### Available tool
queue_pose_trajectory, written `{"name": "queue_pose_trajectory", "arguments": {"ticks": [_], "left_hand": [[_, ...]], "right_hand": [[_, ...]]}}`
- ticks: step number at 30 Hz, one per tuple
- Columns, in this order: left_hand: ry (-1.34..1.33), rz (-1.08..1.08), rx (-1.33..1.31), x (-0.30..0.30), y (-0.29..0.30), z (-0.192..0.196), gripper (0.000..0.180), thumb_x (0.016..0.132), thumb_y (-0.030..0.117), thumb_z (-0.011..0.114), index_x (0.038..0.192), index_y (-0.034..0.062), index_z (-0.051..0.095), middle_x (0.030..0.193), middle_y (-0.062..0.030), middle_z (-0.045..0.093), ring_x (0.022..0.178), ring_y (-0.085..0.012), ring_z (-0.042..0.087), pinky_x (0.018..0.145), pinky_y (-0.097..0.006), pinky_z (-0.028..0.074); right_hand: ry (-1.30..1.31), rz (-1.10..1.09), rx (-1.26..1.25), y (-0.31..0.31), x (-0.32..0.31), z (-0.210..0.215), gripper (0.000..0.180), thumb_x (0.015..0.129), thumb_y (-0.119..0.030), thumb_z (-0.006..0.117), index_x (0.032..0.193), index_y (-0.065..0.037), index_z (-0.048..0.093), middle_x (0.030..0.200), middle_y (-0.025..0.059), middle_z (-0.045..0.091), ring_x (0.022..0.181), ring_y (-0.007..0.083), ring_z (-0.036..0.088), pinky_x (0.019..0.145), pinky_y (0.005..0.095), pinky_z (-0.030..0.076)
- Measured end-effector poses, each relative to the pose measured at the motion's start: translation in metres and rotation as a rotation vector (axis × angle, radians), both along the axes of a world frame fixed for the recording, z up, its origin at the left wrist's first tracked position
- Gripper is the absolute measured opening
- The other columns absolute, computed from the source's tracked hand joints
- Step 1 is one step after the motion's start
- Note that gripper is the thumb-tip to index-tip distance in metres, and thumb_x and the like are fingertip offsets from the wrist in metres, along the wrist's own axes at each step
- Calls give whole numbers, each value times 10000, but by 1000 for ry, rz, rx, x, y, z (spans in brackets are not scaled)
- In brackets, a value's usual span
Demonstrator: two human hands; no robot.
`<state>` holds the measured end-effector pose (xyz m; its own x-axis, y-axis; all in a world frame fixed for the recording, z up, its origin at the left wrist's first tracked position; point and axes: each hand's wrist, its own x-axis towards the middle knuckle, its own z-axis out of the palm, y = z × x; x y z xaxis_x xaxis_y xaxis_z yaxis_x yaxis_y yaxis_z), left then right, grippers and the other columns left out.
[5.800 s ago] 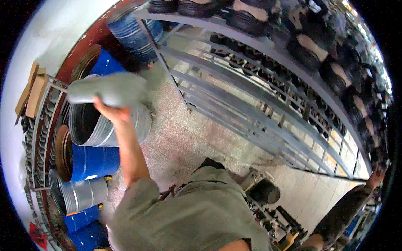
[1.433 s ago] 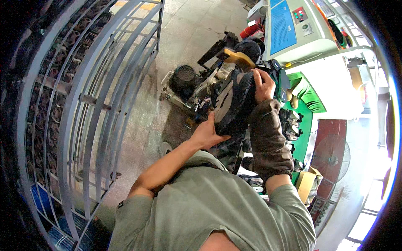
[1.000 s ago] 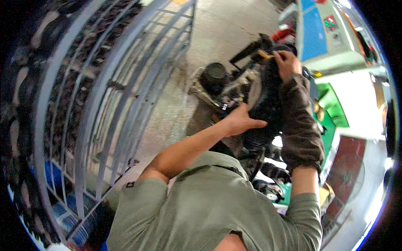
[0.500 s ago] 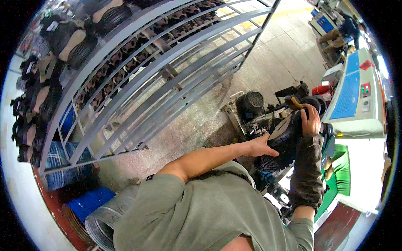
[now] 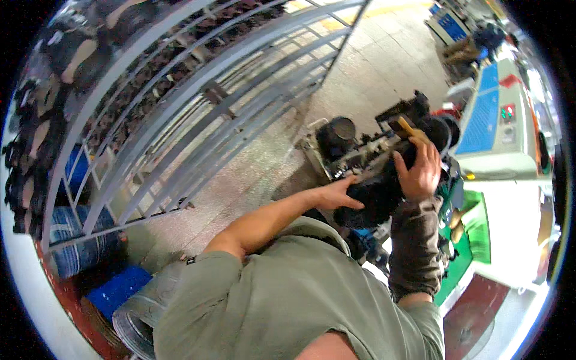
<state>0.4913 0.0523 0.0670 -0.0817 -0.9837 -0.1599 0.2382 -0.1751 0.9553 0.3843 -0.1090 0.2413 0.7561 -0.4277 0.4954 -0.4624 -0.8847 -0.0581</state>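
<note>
Both my hands are on a bulky black part (image 5: 384, 195) held in front of my chest. My left hand (image 5: 337, 194) presses flat against its left side, fingers spread. My right hand (image 5: 418, 170) grips its upper right edge, the forearm in a dark sleeve. Just beyond the part stands a machine with black and metal components (image 5: 360, 150), including a round black housing (image 5: 339, 131) and a yellow-tipped piece (image 5: 407, 127).
A tall grey metal rack (image 5: 198, 114) with dark parts on its shelves fills the left. Blue drums (image 5: 117, 291) and a grey metal drum (image 5: 141, 312) stand at lower left. A blue-and-white machine cabinet (image 5: 498, 126) and a green surface (image 5: 474, 240) lie on the right.
Several seconds ago one hand was lifting a grey object over the drums. Since then I have turned to the machine; both hands stay on the black part as the view swings.
</note>
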Motion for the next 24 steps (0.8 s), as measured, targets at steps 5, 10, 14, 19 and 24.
{"name": "queue_pose_trajectory", "arguments": {"ticks": [5, 10, 14, 19, 24], "left_hand": [[-5, -81, -52, 1, 15, -2, 1004, 730, 115, 840, 1511, 68, 210, 1373, -119, 487, 1282, -219, 442, 1102, -380, 348], [-518, -205, -148, 19, 68, 4, 1048, 692, 189, 849, 1501, 44, 199, 1369, -204, 490, 1267, -359, 485, 1082, -430, 375], [-1051, -219, -352, 18, 74, -32, 1092, 637, 164, 829, 1514, 37, 191, 1394, -212, 456, 1297, -378, 440, 1092, -450, 363], [-1277, -346, -436, -4, 23, -40, 1008, 726, 192, 791, 1512, 5, 188, 1397, -226, 424, 1306, -357, 432, 1102, -444, 365], [349, 15, 152, -75, -68, 18, 868, 792, 354, 806, 1430, -16, 348, 1311, -193, 531, 1201, -264, 541, 995, -414, 471]], "right_hand": [[13, -68, 47, 27, -7, 17, 447, 745, -301, 763, 1093, -69, 607, 1135, 134, 611, 1098, 351, 558, 962, 445, 412], [-7, -257, 313, 85, -76, -16, 505, 679, -239, 789, 1095, -63, 563, 1058, 161, 558, 1000, 353, 546, 901, 450, 423], [-125, -454, 1097, 121, -145, -61, 936, 695, -230, 852, 1419, 23, 315, 1219, 201, 557, 1205, 340, 507, 1059, 433, 391], [-398, -391, 1696, 105, -204, -139, 933, 660, -162, 913, 1389, 48, 370, 1302, 133, 567, 1165, 217, 547, 1026, 347, 426], [-787, -494, 1736, 122, -247, -205, 780, 680, -53, 867, 1318, 76, 439, 1222, 155, 615, 1105, 227, 595, 973, 345, 493]]}}
